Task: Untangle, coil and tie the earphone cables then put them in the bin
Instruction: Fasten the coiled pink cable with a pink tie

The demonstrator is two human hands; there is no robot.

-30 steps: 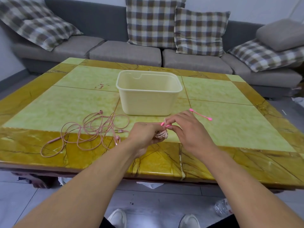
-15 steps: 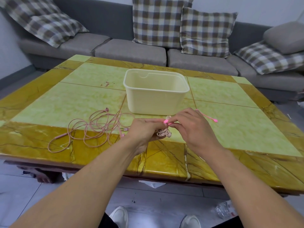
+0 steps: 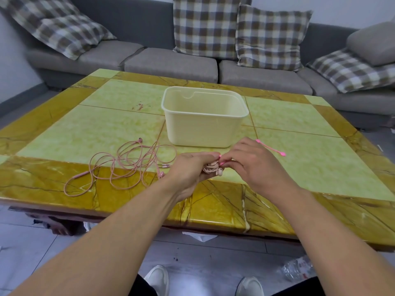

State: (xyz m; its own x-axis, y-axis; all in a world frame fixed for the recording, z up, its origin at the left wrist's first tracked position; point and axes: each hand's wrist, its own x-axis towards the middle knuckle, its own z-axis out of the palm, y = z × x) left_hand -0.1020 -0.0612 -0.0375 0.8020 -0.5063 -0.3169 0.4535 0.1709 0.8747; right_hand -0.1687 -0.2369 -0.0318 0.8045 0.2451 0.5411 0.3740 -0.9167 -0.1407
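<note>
Fingers of the left hand (image 3: 188,167) stay curled round the coiled earphone cable (image 3: 211,168) above the table's near edge, while the right hand (image 3: 249,162) keeps pinching the pink tie (image 3: 222,163) closed against it; binding continues, with the bin (image 3: 204,127) unfilled and the tangled cable (image 3: 126,165) waiting toward the near-left corner.

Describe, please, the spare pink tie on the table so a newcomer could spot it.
Find the cream bin mid-table. Just right of its near corner, beyond the right hand, lies the spare tie: a short, straight, bright pink strip, unlike the loose pale pink cable on the left.
</note>
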